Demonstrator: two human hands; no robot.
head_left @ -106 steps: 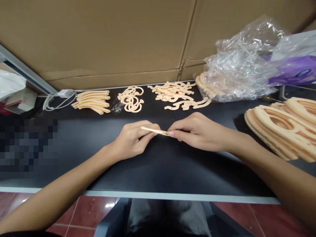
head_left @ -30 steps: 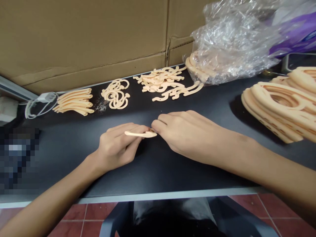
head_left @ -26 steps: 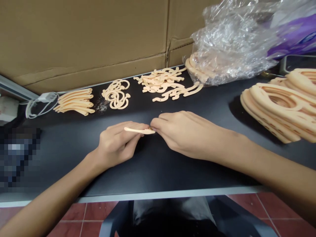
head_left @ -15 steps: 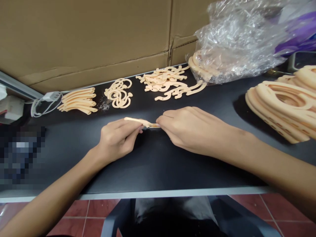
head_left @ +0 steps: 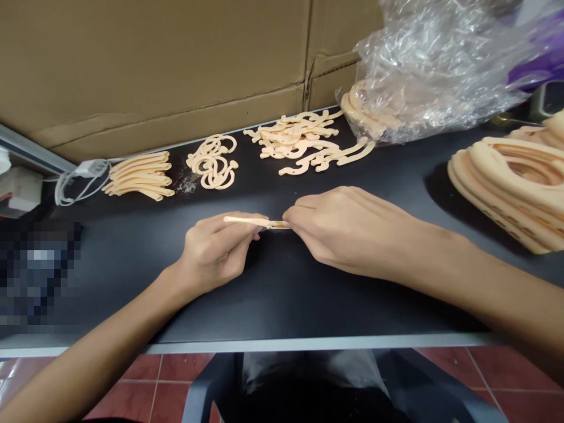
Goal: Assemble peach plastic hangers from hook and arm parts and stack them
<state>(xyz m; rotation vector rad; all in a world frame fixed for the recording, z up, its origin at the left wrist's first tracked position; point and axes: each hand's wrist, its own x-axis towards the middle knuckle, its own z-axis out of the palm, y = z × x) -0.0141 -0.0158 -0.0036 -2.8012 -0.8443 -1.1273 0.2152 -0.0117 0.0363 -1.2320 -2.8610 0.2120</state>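
Observation:
Just above the dark table, my left hand (head_left: pixel 215 249) pinches a thin cream-coloured piece (head_left: pixel 240 221), seen nearly edge-on, its end sticking out over the forefinger. My right hand (head_left: pixel 341 232) is closed, its fingertips on a narrow brownish strip (head_left: pixel 278 225) that bridges the small gap between both hands. Whether this strip is part of the cream piece or a separate thing, I cannot tell. The right hand's fingers hide its far end.
Behind the hands lie piles of slightly curved cream strips (head_left: pixel 140 175), hooked rings (head_left: pixel 214 167) and wavy pieces (head_left: pixel 304 141). Stacked oval cream frames (head_left: pixel 506 188) stand at right. A clear plastic bag (head_left: pixel 436 76) holds more pieces. A white cable (head_left: pixel 83 182) lies at left, before a cardboard wall (head_left: pixel 176 64).
The cream piece has tilted to lie more level, and slightly more of the brownish strip shows. Both hands have shifted slightly right in the picture, still holding on.

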